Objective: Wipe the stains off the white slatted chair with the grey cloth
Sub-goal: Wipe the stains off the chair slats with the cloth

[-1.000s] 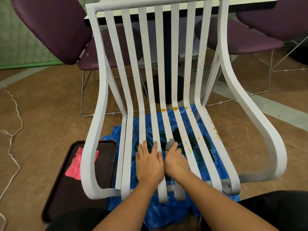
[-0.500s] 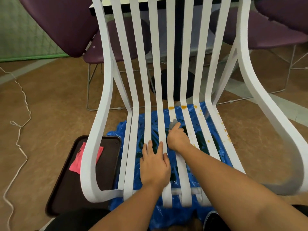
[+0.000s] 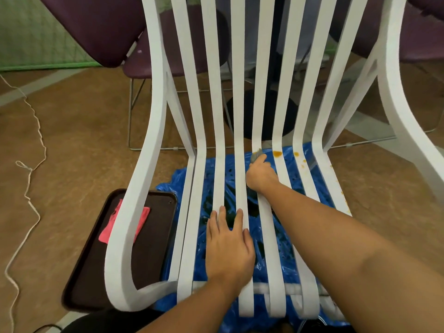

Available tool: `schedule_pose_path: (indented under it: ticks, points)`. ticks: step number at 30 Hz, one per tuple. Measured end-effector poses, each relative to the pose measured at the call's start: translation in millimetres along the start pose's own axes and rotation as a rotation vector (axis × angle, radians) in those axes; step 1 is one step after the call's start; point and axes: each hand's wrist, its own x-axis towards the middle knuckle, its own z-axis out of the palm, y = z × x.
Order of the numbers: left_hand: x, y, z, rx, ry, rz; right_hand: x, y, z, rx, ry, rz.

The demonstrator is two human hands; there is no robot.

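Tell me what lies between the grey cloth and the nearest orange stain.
Head view: only a narrow gap between slats, blue plastic sheet showing through. The right hand holds the grey cloth one slat left of the orange stain.

The chair (image 3: pixel 153 116) is plain white, its slats running as stripes down the frame. Orange stains (image 3: pixel 277 153) dot the slats right of centre, beside a scrap of grey cloth (image 3: pixel 257 155). Beneath the slats lies a bright blue plastic sheet (image 3: pixel 175 183) blotched with dark patches. At lower left, a dark brown tray (image 3: pixel 149 248) bears a pink cloth (image 3: pixel 107 233). The floor (image 3: pixel 72 140) is mottled brown, crossed by a white cord (image 3: pixel 30 169). The chairs (image 3: pixel 96 25) at the top are deep purple, and the upper left corner has green mesh (image 3: pixel 36 39).
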Motion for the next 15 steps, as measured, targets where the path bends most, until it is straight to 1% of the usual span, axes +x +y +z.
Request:
schedule_pose_path:
  ticks: [3,8,15]
  points:
    - [1,0,0,-0.011,-0.022,-0.006,14,-7,-5,0.002,-0.018,0.014]
    - [2,1,-1,-0.017,-0.011,-0.006,31,-14,-9,0.066,-0.003,0.043]
    - [4,0,2,-0.004,-0.005,-0.006,30,-11,-6,0.102,-0.002,0.077]
